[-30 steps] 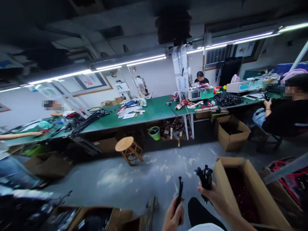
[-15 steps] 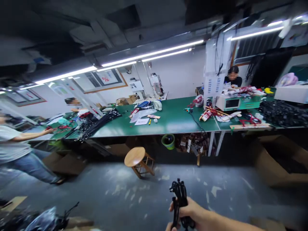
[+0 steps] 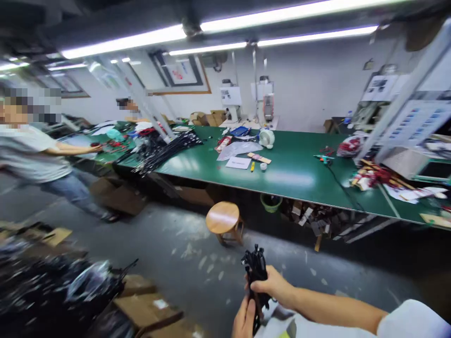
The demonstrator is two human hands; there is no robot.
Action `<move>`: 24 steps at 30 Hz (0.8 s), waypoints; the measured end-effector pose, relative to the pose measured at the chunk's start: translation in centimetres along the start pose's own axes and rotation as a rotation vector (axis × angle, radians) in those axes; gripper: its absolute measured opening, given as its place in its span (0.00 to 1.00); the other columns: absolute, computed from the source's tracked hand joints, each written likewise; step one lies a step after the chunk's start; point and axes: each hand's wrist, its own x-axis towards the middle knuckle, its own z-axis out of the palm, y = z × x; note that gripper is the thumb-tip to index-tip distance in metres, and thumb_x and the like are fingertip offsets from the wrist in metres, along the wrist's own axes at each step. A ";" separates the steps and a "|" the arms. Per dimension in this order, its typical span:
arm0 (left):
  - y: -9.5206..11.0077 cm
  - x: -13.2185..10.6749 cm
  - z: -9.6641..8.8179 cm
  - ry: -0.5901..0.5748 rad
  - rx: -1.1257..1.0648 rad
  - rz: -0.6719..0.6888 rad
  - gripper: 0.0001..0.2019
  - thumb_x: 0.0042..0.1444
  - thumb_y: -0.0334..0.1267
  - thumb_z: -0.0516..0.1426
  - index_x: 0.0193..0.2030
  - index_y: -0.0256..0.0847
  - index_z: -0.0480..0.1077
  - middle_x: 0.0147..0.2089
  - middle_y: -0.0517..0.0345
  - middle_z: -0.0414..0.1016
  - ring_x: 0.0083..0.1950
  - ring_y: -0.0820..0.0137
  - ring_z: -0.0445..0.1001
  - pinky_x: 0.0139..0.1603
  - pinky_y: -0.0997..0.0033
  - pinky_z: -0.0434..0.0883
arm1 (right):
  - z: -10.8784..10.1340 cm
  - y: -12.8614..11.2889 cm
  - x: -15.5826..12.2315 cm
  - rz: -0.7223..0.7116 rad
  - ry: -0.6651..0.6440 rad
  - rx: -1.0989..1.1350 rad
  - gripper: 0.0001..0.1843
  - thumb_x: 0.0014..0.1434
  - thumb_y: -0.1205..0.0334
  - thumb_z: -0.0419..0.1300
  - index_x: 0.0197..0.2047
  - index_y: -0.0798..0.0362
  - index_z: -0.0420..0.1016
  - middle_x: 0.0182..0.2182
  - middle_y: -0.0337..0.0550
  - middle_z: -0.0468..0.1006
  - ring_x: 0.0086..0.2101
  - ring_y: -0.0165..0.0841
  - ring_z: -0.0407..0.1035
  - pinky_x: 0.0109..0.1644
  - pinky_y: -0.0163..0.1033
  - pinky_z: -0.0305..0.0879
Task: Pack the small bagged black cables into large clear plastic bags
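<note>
A bundle of black cables (image 3: pixel 257 270) stands roughly upright in front of my body, its small connector ends at the top. My right hand (image 3: pixel 273 285) is wrapped round the middle of it, thumb across the front. Lower down, my left hand (image 3: pixel 244 317) grips the same bundle from the left, partly cut off by the bottom edge of the view. The bundle's lower end shows between my hands and my light-coloured clothing.
A wooden stool (image 3: pixel 222 217) stands before a long green workbench (image 3: pixel 296 159). On the bench lie a black cable heap (image 3: pixel 172 150) and a small fan (image 3: pixel 267 138). Cartons (image 3: pixel 144 310) and a dark pile (image 3: pixel 45 291) fill the lower left. A co-worker (image 3: pixel 38 150) is at left.
My view has turned and moved nearer the bench. More of my left hand now shows on the cable bundle. The co-worker at left appears larger and more fully in view.
</note>
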 end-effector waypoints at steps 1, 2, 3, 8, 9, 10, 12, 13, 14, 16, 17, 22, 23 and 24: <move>1.3 2.8 -2.2 -0.030 -0.036 0.007 0.32 0.44 0.67 0.65 0.42 0.39 0.78 0.39 0.49 0.83 0.47 0.57 0.80 0.50 0.67 0.73 | 2.0 -1.1 3.3 -0.005 -0.022 -0.046 0.20 0.42 0.58 0.70 0.39 0.57 0.79 0.31 0.40 0.81 0.31 0.32 0.71 0.41 0.39 0.67; 2.5 5.7 -4.5 -0.082 -0.079 0.018 0.34 0.46 0.69 0.62 0.43 0.37 0.77 0.36 0.49 0.82 0.43 0.61 0.79 0.47 0.68 0.73 | 3.9 -2.0 6.7 0.001 -0.041 -0.083 0.21 0.42 0.56 0.71 0.39 0.57 0.79 0.29 0.39 0.79 0.30 0.31 0.71 0.39 0.38 0.67; 3.6 8.6 -6.9 -0.164 -0.113 0.031 0.36 0.49 0.71 0.59 0.44 0.35 0.76 0.30 0.52 0.79 0.35 0.65 0.77 0.43 0.69 0.72 | 5.8 -2.8 10.1 0.015 -0.060 -0.109 0.22 0.44 0.54 0.71 0.40 0.57 0.78 0.28 0.38 0.78 0.28 0.31 0.70 0.37 0.38 0.66; 7.7 22.7 -20.1 -0.155 -0.110 0.107 0.29 0.61 0.65 0.52 0.41 0.35 0.72 0.18 0.68 0.60 0.20 0.78 0.56 0.28 0.75 0.58 | 15.5 -4.9 28.1 0.065 -0.187 -0.136 0.28 0.50 0.48 0.73 0.48 0.58 0.76 0.32 0.41 0.79 0.31 0.32 0.71 0.40 0.40 0.68; 8.4 25.2 -22.8 -0.089 -0.072 0.119 0.27 0.63 0.62 0.52 0.41 0.35 0.72 0.18 0.68 0.60 0.20 0.78 0.56 0.27 0.75 0.56 | 17.7 -5.3 31.6 0.064 -0.204 -0.150 0.29 0.50 0.48 0.73 0.49 0.58 0.77 0.36 0.44 0.80 0.35 0.34 0.72 0.44 0.42 0.68; 9.1 27.5 -25.3 -0.020 -0.029 0.126 0.24 0.64 0.59 0.53 0.41 0.36 0.73 0.19 0.67 0.60 0.21 0.77 0.56 0.27 0.75 0.55 | 19.9 -5.7 35.0 0.061 -0.219 -0.176 0.28 0.50 0.49 0.73 0.49 0.57 0.78 0.40 0.46 0.81 0.39 0.36 0.73 0.48 0.43 0.68; 10.7 31.7 -30.3 0.102 0.027 0.122 0.20 0.65 0.54 0.53 0.40 0.37 0.73 0.20 0.67 0.60 0.22 0.77 0.57 0.27 0.74 0.54 | 24.6 -6.4 41.8 0.043 -0.281 -0.263 0.26 0.50 0.49 0.73 0.46 0.58 0.79 0.41 0.47 0.81 0.41 0.37 0.73 0.51 0.45 0.67; 11.5 33.7 -32.7 0.143 0.015 0.114 0.20 0.65 0.54 0.53 0.40 0.37 0.72 0.20 0.67 0.60 0.22 0.77 0.57 0.28 0.74 0.55 | 27.0 -6.9 45.2 0.035 -0.332 -0.312 0.25 0.51 0.48 0.72 0.45 0.58 0.79 0.39 0.47 0.80 0.39 0.37 0.73 0.49 0.44 0.68; 12.5 35.7 -35.0 0.167 -0.028 0.106 0.20 0.64 0.55 0.53 0.40 0.37 0.72 0.19 0.67 0.60 0.22 0.76 0.58 0.28 0.73 0.56 | 29.4 -7.3 48.6 0.034 -0.394 -0.356 0.24 0.52 0.48 0.71 0.43 0.58 0.79 0.36 0.45 0.80 0.36 0.35 0.73 0.46 0.43 0.69; 14.8 39.5 -39.6 0.177 -0.153 0.110 0.24 0.63 0.59 0.53 0.42 0.37 0.71 0.21 0.65 0.63 0.23 0.75 0.61 0.30 0.73 0.59 | 34.4 -8.5 55.2 0.035 -0.520 -0.427 0.22 0.54 0.48 0.69 0.41 0.58 0.77 0.31 0.42 0.78 0.29 0.32 0.70 0.38 0.40 0.69; 16.1 41.5 -41.9 0.184 -0.210 0.119 0.26 0.62 0.62 0.53 0.44 0.37 0.70 0.22 0.64 0.66 0.24 0.75 0.63 0.31 0.73 0.61 | 36.8 -9.1 58.4 0.035 -0.576 -0.456 0.21 0.55 0.48 0.68 0.41 0.58 0.77 0.29 0.41 0.77 0.28 0.31 0.69 0.36 0.39 0.68; 21.6 50.7 -52.4 0.394 -0.403 0.047 0.36 0.52 0.71 0.56 0.48 0.37 0.70 0.19 0.68 0.62 0.22 0.75 0.61 0.32 0.72 0.65 | 48.8 -12.0 72.4 -0.048 -0.838 -0.587 0.16 0.57 0.51 0.65 0.35 0.57 0.74 0.27 0.38 0.74 0.28 0.30 0.67 0.33 0.35 0.66; 22.2 52.7 -54.3 0.438 -0.456 0.017 0.36 0.50 0.72 0.58 0.47 0.38 0.70 0.17 0.71 0.57 0.20 0.77 0.57 0.29 0.73 0.65 | 50.9 -12.4 75.1 -0.055 -0.861 -0.603 0.16 0.55 0.50 0.67 0.34 0.57 0.74 0.26 0.37 0.74 0.28 0.29 0.67 0.33 0.35 0.66; 22.7 54.7 -56.3 0.472 -0.506 -0.007 0.35 0.48 0.72 0.59 0.44 0.38 0.70 0.17 0.74 0.52 0.18 0.79 0.52 0.27 0.73 0.64 | 52.9 -12.7 77.9 -0.052 -0.863 -0.621 0.17 0.52 0.50 0.69 0.34 0.57 0.75 0.26 0.36 0.74 0.28 0.30 0.68 0.33 0.34 0.67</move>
